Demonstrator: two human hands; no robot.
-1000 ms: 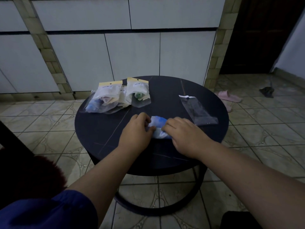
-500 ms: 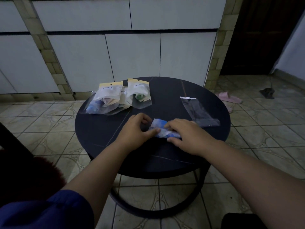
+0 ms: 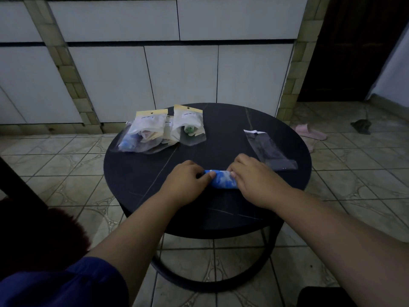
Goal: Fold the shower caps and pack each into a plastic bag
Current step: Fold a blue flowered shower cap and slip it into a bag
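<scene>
I see both hands gripping the rolled blue shower cap (image 3: 221,181) on the counter (image 3: 141,173): left hand (image 3: 186,182), right hand (image 3: 254,180). Empty plastic bag (image 3: 269,149) nearby.

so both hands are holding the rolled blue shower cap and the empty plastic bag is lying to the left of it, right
Not quite. Both hands, left and right, do hold the rolled blue shower cap, but the head view shows the empty plastic bag lying to its right.
</scene>
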